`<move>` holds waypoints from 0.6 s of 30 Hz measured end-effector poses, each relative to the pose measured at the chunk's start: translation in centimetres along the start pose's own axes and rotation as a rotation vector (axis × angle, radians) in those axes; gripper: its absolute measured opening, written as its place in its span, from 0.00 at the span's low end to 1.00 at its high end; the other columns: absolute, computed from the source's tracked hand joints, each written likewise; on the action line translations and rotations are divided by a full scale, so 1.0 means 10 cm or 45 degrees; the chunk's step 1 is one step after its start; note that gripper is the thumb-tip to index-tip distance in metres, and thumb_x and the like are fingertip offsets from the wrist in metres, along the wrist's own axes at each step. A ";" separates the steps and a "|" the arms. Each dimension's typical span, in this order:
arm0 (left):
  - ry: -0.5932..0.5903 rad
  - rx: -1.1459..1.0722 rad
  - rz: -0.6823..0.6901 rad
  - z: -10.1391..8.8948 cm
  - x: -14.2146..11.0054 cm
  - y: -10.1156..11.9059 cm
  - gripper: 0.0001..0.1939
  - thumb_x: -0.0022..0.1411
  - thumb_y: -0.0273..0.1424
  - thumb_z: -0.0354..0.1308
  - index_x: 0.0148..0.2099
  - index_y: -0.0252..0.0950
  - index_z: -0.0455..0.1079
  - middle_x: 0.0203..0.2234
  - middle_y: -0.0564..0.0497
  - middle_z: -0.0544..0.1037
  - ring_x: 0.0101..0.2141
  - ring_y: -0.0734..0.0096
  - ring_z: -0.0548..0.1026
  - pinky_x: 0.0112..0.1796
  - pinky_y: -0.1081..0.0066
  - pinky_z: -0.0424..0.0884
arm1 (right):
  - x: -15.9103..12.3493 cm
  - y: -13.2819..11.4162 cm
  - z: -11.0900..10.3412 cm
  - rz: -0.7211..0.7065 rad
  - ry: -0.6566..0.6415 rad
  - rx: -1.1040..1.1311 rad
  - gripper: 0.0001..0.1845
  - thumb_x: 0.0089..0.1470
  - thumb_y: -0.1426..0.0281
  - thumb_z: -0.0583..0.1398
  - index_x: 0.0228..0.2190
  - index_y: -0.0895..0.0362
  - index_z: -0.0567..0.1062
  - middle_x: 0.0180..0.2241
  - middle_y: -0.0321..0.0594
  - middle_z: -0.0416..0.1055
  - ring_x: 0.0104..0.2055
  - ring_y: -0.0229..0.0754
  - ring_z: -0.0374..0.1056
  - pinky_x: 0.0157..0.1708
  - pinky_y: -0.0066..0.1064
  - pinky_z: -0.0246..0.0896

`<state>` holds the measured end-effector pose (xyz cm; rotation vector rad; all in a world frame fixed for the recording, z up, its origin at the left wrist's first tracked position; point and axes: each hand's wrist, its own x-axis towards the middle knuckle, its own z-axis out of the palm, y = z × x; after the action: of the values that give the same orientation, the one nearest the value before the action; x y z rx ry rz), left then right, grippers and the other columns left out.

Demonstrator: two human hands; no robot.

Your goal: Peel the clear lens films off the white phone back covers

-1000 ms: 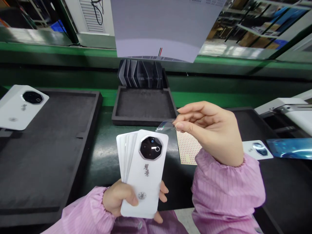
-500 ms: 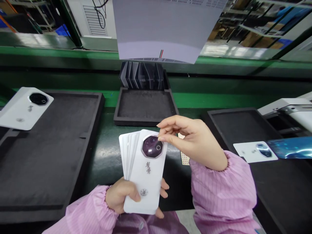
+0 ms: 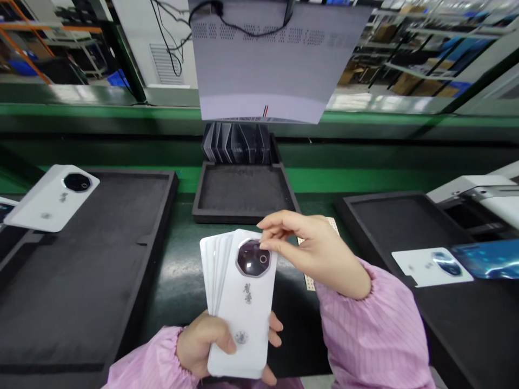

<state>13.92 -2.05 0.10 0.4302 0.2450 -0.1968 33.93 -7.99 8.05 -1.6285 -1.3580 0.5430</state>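
My left hand [image 3: 211, 340] grips a fanned stack of white phone back covers [image 3: 213, 270] from below, thumb on the front one. The front cover [image 3: 243, 319] has a dark camera window [image 3: 253, 257] near its top, dark lettering and a round emblem. My right hand [image 3: 302, 243] is closed in a pinch, thumb and index fingertips at the window's upper right edge. Whatever may be between those fingertips is too small to make out. Behind my right hand lies a sheet of small stickers or dots [image 3: 310, 282], partly hidden.
At left, another white cover [image 3: 54, 200] rests above a large black tray [image 3: 156, 216]. A smaller black tray [image 3: 243, 219] stands ahead, with dark upright panels [image 3: 237, 143] behind it. To the right, a white cover [image 3: 430, 267] and a blue glossy piece [image 3: 490, 259] lie over a black tray [image 3: 383, 237].
The view has tilted up slightly, so everything sits lower in it. My left hand still holds the covers, and my right hand stays pinched at the camera window.
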 end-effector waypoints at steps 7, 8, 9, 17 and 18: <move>0.081 0.088 0.009 -0.08 -0.02 -0.04 0.32 0.34 0.23 0.49 0.47 0.28 0.71 0.38 0.41 0.75 0.32 0.54 0.76 0.36 0.57 0.70 | 0.01 0.04 0.08 -0.017 0.011 -0.073 0.09 0.50 0.76 0.60 0.35 0.55 0.72 0.27 0.33 0.73 0.30 0.35 0.71 0.31 0.26 0.67; 0.101 0.095 0.016 -0.08 -0.02 -0.04 0.32 0.34 0.23 0.49 0.47 0.27 0.71 0.38 0.41 0.75 0.33 0.54 0.76 0.36 0.57 0.70 | 0.01 0.03 0.09 -0.016 0.016 -0.102 0.09 0.49 0.77 0.60 0.35 0.55 0.72 0.27 0.33 0.73 0.30 0.35 0.70 0.31 0.27 0.67; 0.119 0.100 0.021 -0.09 -0.02 -0.04 0.32 0.34 0.23 0.49 0.47 0.27 0.71 0.38 0.40 0.76 0.33 0.54 0.75 0.36 0.56 0.69 | 0.01 0.03 0.10 -0.022 0.019 -0.139 0.10 0.49 0.77 0.60 0.35 0.55 0.72 0.28 0.34 0.73 0.30 0.35 0.70 0.31 0.27 0.67; 0.129 0.094 0.110 -0.10 -0.01 -0.03 0.31 0.36 0.24 0.49 0.47 0.26 0.71 0.38 0.40 0.76 0.36 0.55 0.74 0.37 0.56 0.69 | 0.01 -0.04 0.19 -0.111 -0.039 -0.442 0.14 0.45 0.76 0.64 0.36 0.54 0.72 0.33 0.37 0.71 0.39 0.43 0.66 0.37 0.34 0.66; 0.121 0.091 0.128 -0.10 -0.01 -0.03 0.31 0.37 0.24 0.49 0.47 0.27 0.72 0.38 0.40 0.76 0.36 0.55 0.73 0.37 0.57 0.69 | 0.01 -0.03 0.21 -0.124 -0.048 -0.478 0.15 0.44 0.75 0.64 0.37 0.54 0.72 0.35 0.38 0.71 0.42 0.45 0.65 0.39 0.36 0.66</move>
<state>13.52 -1.86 -0.91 0.5224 0.3097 -0.0864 32.17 -7.15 7.31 -1.8428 -1.6312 0.2716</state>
